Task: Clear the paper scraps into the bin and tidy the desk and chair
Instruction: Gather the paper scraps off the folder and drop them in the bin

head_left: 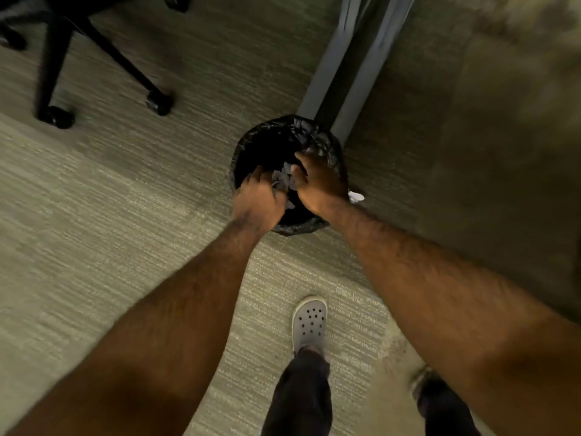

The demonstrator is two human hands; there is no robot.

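Observation:
A small round bin (251,143) lined with a black bag stands on the carpet beside a desk leg. Both my hands reach over its mouth. My left hand (259,199) and my right hand (317,184) are cupped together around a bunch of pale paper scraps (284,179), held just above the bin's opening. One white scrap (356,196) lies on the carpet against the bin's right side, just past my right wrist.
Grey metal desk legs (342,67) run up from behind the bin. A black office chair base with castors (63,67) stands at the upper left. My feet, one in a grey clog (309,322), are on the carpet below the bin.

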